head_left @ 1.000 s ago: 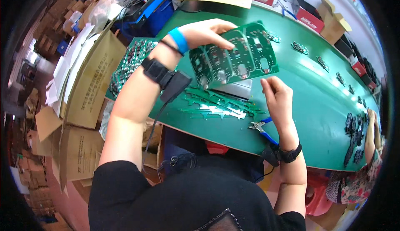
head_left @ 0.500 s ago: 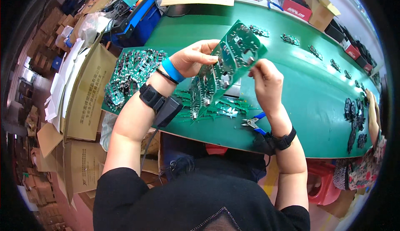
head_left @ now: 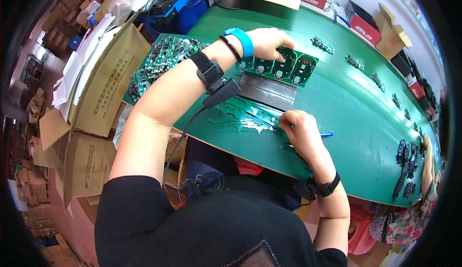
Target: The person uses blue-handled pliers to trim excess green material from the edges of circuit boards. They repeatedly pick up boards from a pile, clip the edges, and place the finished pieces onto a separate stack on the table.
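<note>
My left hand [head_left: 269,43] grips the top edge of a green circuit board panel [head_left: 308,69], its fingers wrapped over it. The panel stands nearly upright along the far side of a dark grey metal block [head_left: 267,91]. My right hand [head_left: 302,131] is pinched closed at the near right of the block, above a heap of thin green board strips [head_left: 245,117]. Some strip ends reach its fingertips; what lies between them is hidden. Blue-handled cutting pliers [head_left: 327,134] lie mostly hidden under my right hand.
Many populated boards [head_left: 161,62] are piled at the left. Small board assemblies [head_left: 355,62] run in a row along the right, towards black parts [head_left: 408,158] beside another person's arm [head_left: 427,168]. Cardboard boxes [head_left: 108,79] stand left of the green table [head_left: 337,170].
My left hand has carried the panel away and to the right, from tilted in mid-air to upright at the block. My right hand has left the panel's edge and come down to the strips.
</note>
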`<state>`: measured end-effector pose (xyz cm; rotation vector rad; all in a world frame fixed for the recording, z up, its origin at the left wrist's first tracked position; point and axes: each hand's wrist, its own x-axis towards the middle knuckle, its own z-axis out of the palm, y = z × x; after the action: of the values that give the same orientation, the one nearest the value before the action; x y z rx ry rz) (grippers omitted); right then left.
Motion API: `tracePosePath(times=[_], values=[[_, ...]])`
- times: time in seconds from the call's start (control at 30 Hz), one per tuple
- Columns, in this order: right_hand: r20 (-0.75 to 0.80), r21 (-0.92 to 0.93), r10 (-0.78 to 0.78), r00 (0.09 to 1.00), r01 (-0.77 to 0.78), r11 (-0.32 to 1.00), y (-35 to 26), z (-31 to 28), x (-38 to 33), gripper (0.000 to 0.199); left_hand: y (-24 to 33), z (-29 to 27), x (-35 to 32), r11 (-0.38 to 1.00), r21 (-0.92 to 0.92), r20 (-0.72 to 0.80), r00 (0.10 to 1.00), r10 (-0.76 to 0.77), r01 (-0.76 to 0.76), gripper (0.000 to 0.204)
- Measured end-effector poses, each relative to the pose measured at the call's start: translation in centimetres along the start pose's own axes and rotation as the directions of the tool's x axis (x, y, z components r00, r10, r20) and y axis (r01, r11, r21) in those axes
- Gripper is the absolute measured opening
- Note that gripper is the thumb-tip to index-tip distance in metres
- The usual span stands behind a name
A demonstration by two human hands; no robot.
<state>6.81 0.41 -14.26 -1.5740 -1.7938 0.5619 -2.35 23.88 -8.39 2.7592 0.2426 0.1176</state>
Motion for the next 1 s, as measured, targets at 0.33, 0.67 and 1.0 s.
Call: tracePosePath(times=[0.33,0.67,1.0], values=[[0.041,-0.135,0.049,0.998,-0.044,0.990,-0.2,0.0,0.5,0.004,2.0,0.3,-1.3,0.995,0.089,-0.002,0.999,-0.054,0.053,0.034],[-0.046,-0.131,-0.065,0.997,0.059,0.990,0.8,0.1,0.4,0.018,3.6,0.6,-2.3,0.988,0.132,-0.033,0.996,-0.077,0.081,0.032],[0.018,-0.225,-0.082,0.997,0.084,0.971,1.1,0.2,0.1,0.022,0.4,1.5,-0.1,0.985,0.160,0.008,0.997,-0.071,0.069,0.039]])
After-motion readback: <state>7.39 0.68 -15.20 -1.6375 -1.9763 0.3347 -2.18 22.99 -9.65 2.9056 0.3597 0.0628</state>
